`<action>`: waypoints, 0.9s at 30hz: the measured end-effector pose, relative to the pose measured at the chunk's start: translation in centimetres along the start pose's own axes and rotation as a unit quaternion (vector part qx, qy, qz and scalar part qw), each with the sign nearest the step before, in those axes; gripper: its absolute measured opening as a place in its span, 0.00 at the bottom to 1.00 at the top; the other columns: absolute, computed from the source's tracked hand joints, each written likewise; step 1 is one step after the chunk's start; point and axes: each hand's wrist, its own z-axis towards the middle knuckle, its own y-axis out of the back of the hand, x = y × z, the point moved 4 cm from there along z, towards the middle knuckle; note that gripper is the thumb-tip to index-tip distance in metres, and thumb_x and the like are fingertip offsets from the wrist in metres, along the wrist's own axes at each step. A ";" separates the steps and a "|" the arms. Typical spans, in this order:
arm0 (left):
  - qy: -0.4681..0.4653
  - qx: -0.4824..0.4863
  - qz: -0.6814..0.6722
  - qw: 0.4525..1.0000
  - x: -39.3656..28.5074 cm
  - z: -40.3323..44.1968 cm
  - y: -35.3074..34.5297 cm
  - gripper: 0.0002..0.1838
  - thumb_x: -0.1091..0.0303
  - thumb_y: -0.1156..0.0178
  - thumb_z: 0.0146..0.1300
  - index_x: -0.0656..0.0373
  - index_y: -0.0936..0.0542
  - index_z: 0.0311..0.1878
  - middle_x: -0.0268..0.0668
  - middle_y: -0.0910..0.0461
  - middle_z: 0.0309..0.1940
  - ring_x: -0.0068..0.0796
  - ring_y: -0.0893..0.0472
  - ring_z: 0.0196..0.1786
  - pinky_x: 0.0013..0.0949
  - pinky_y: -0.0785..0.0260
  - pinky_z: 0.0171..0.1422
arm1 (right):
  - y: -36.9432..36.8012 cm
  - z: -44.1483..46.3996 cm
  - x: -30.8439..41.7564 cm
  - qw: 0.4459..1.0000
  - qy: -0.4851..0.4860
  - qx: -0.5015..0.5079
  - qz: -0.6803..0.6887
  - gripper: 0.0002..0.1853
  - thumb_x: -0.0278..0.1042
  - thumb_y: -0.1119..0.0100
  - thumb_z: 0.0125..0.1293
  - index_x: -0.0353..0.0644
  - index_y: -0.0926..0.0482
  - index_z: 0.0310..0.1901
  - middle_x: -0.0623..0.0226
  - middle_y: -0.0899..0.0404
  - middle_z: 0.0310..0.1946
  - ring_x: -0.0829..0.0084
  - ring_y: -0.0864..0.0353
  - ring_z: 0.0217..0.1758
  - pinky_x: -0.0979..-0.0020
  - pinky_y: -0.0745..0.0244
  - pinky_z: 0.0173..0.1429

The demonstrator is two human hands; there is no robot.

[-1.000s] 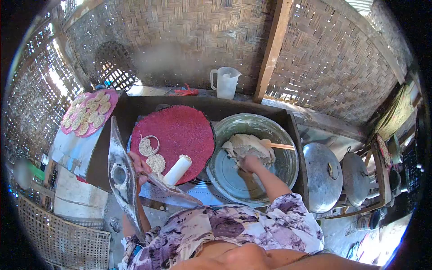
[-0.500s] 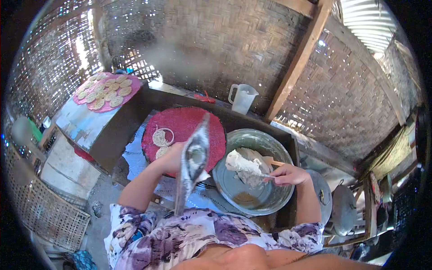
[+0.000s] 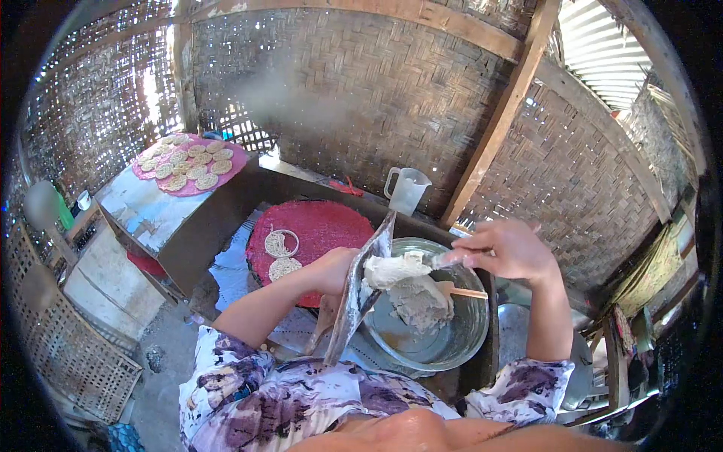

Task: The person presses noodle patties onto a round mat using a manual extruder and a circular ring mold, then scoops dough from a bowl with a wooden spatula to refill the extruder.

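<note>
Left hand gripping grey wooden press | right hand by white dough lump, hold unclear | pale lacy discs formed; grey dough mass unused

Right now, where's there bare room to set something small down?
The red mat looks bare above and right of the white ring, as does the side table between its near edge and the crowded pink mat. Crowded: around the basin, with dough, long tool, left hand and right hand.
</note>
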 end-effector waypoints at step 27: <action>0.119 -0.043 -0.440 0.889 7.3 4.3 -1.7 0.20 0.68 0.36 0.50 0.57 0.23 0.49 0.35 0.21 0.44 0.25 0.22 0.45 0.30 0.32 0.51 | -1.6 -0.3 -1.0 0.951 -0.046 -0.258 -0.164 0.12 0.37 0.35 0.43 0.49 0.20 0.32 0.69 0.26 0.21 0.65 0.23 0.27 0.64 0.28 0.31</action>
